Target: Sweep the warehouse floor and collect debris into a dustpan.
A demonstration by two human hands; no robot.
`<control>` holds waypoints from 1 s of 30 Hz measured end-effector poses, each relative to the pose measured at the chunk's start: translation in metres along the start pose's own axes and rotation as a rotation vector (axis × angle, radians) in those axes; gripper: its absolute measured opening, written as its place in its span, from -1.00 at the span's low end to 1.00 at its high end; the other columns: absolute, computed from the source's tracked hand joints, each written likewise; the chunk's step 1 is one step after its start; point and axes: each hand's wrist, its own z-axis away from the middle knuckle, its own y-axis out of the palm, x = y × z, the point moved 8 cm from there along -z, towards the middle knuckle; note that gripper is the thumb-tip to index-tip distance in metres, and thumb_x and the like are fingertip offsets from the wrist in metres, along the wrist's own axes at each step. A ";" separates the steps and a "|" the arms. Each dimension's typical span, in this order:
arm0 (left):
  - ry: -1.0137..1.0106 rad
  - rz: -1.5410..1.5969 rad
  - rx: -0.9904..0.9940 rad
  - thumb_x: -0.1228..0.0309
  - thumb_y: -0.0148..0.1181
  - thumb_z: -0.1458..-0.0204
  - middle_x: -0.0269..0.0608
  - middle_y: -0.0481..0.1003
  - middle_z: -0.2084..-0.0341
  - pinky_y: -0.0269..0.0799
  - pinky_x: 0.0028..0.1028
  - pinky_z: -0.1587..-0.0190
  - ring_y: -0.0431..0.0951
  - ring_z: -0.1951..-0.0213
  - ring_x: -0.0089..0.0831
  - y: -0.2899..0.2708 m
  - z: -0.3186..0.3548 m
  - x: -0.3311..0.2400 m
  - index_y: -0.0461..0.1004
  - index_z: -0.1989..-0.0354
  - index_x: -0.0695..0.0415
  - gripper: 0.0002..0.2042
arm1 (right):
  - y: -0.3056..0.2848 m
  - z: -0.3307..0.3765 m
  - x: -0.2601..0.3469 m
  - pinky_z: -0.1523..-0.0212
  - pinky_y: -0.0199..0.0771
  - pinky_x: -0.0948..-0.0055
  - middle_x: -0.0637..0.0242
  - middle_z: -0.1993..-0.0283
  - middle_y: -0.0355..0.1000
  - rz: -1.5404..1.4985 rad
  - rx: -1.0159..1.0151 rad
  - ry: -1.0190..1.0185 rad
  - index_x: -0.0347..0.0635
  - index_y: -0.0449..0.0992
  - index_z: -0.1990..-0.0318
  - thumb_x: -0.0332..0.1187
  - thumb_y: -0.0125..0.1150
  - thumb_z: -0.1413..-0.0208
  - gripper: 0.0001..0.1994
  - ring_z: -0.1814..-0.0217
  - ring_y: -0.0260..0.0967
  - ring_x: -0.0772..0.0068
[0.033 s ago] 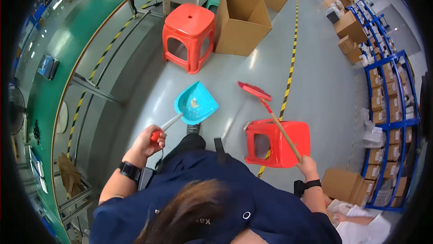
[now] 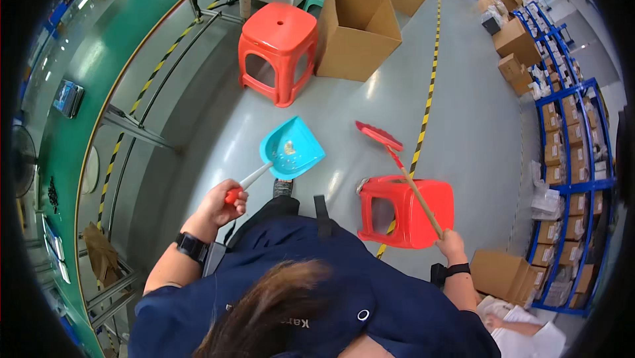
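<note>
Turquoise dustpan (image 2: 302, 141): on the person's side of the far stool (image 2: 281, 27), well apart from it; whether it touches the floor I cannot tell.
Pale scraps (image 2: 289, 148): in the dustpan's pan, small and too blurred to identify.
Left hand (image 2: 223, 204): left of the far stool and much nearer the person, fingers curled closely round the red grip (image 2: 233, 194) at the end of the dustpan's white shaft (image 2: 256, 175).
Broom (image 2: 415, 190): right of the far stool and nearer the person, its red head (image 2: 379, 136) angled; contact with the floor is unclear.
Right hand (image 2: 452, 244): far to the right of the far stool and nearer the person, closed in a fist on the wooden handle (image 2: 426, 208).
Near stool (image 2: 433, 212): red, right of the far stool and nearer the person; in view, the wooden handle crosses in front of it.
Open carton (image 2: 357, 53): just beside the far stool, on its right.
Striped tape (image 2: 426, 87): yellow and black, on the floor right of the far stool.
Green worktop (image 2: 109, 34): left of the far stool.
Blue shelving (image 2: 582, 183): well to the right of the far stool, loaded with boxes.
</note>
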 end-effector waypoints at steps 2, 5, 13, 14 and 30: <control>-0.054 -0.090 0.095 0.42 -0.16 0.12 -0.32 0.17 0.72 0.12 -0.68 0.69 0.14 0.74 -0.60 0.031 -0.019 -0.012 0.15 0.44 0.41 -0.77 | -0.011 -0.030 -0.003 0.39 0.33 0.30 0.06 0.49 0.36 -0.005 0.021 0.012 -0.29 0.39 0.48 -0.25 0.27 0.42 -0.67 0.40 0.33 0.11; -0.155 -0.105 0.133 0.39 -0.13 0.09 -0.34 0.18 0.71 0.13 -0.67 0.69 0.15 0.74 -0.61 0.077 -0.046 -0.034 0.15 0.42 0.41 -0.75 | -0.010 -0.075 -0.030 0.52 0.33 0.36 0.12 0.60 0.34 -0.061 0.108 0.096 -0.33 0.39 0.53 -0.31 0.28 0.44 -0.70 0.55 0.34 0.24; -0.265 -0.146 0.201 0.34 -0.13 0.05 -0.34 0.21 0.70 0.16 -0.70 0.73 0.16 0.76 -0.66 0.193 -0.129 -0.057 0.17 0.39 0.37 -0.74 | -0.034 -0.161 -0.037 0.58 0.31 0.43 0.12 0.71 0.32 -0.157 0.503 0.372 -0.37 0.38 0.65 -0.48 0.18 0.48 -0.84 0.60 0.34 0.35; -0.264 -0.121 0.184 0.34 -0.13 0.05 -0.34 0.21 0.70 0.16 -0.70 0.73 0.16 0.76 -0.66 0.199 -0.137 -0.055 0.17 0.39 0.37 -0.74 | -0.037 -0.176 -0.035 0.58 0.31 0.43 0.12 0.71 0.32 -0.133 0.516 0.357 -0.37 0.38 0.65 -0.48 0.18 0.48 -0.84 0.60 0.34 0.35; -0.021 0.415 -0.144 0.39 -0.18 0.07 -0.37 0.18 0.74 0.05 -0.65 0.75 0.11 0.78 -0.65 0.186 -0.137 0.055 0.18 0.32 0.35 -0.76 | -0.167 -0.324 0.057 0.73 0.12 0.54 0.34 0.75 0.23 0.075 0.659 0.043 -0.30 0.32 0.69 -0.19 0.10 0.16 -0.68 0.74 0.18 0.52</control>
